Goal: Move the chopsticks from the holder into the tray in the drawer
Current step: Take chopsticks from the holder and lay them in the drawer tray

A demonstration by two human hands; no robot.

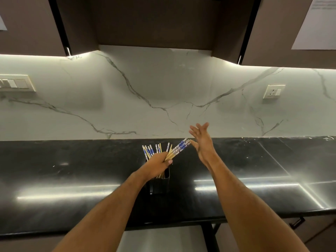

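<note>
**Left hand wrapped around the chopsticks, right hand open next to them**

Closest to the camera there's a pale grey surface [161, 239] under the counter edge, can't tell what it is. On the black countertop [54, 170] sits the dark holder [160, 184]. The left hand [159, 165] is right over it, fingers curled round a bunch of chopsticks [179, 149]. Some fan out to the right, the rest stick up behind the knuckles, lower ends in the holder. The right hand [202, 142] hangs just beside the tips, fingers spread, holding nothing. Behind is a marble backsplash [163, 91] with a switch plate [15, 83] and socket [273, 91], then dark cabinets [154, 20] overhead.
</note>
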